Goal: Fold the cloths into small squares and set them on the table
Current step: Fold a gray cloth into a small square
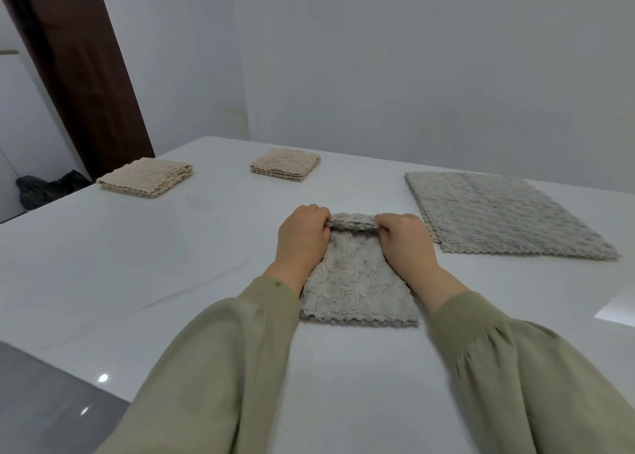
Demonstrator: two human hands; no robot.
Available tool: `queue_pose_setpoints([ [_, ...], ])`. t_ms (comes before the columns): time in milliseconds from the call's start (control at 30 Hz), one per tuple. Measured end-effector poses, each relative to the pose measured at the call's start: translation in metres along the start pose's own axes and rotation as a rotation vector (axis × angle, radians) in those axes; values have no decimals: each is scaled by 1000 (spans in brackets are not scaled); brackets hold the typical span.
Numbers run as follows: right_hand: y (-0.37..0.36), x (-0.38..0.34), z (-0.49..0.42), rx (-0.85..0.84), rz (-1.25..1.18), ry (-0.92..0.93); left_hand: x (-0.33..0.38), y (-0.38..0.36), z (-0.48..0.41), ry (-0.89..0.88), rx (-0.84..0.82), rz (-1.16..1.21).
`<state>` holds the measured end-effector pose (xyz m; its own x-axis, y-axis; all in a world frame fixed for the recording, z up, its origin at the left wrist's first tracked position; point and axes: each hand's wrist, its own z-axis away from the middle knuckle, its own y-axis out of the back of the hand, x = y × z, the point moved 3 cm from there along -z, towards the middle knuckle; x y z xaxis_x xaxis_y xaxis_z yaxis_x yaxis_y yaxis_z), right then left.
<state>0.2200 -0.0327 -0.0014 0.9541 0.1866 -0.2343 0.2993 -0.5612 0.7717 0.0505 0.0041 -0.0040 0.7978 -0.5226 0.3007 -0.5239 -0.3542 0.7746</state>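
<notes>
Grey fleecy half-folded cloth (357, 282) on white desk (137, 264): long axis 12–6 o'clock; left hand (302, 239) and right hand (403, 242) each pinch its 12 o'clock edge, equally near.

Soft even light, wide-angle edge distortion

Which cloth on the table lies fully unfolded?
The large grey fleecy cloth, flat at right. The two beige cloths are folded squares; the smaller grey cloth is mid-fold in left hand and right hand.
</notes>
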Motion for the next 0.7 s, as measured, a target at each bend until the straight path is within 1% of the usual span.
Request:
queue_pose_setpoints([
  [100, 21, -3, 7, 303, -54, 29, 4, 11, 3, -71, 190, 89],
  [133, 27, -4, 12, 366, -64, 44, 5, 16, 6, -105, 222, 117],
  [200, 35, -5, 20, 404, -93, 60, 7, 24, 14, -164, 220, 179],
  [300, 41, -5, 31, 358, -135, 96, 10, 36, 27, -188, 137, 284],
  [400, 46, -11, 47, 299, -138, 111, 10, 43, 40, -207, -36, 298],
  [533, 52, -25, 68, 163, -125, 166, 11, 47, 50, -223, -255, 195],
  [600, 51, -27, 79, 63, -57, 170, 13, 44, 56, -270, -344, 123],
  [633, 49, -27, 83, 3, -12, 174, 14, 42, 58, -295, -367, 78],
  [700, 43, -27, 88, -92, 40, 190, 15, 37, 60, -334, -356, -9],
])
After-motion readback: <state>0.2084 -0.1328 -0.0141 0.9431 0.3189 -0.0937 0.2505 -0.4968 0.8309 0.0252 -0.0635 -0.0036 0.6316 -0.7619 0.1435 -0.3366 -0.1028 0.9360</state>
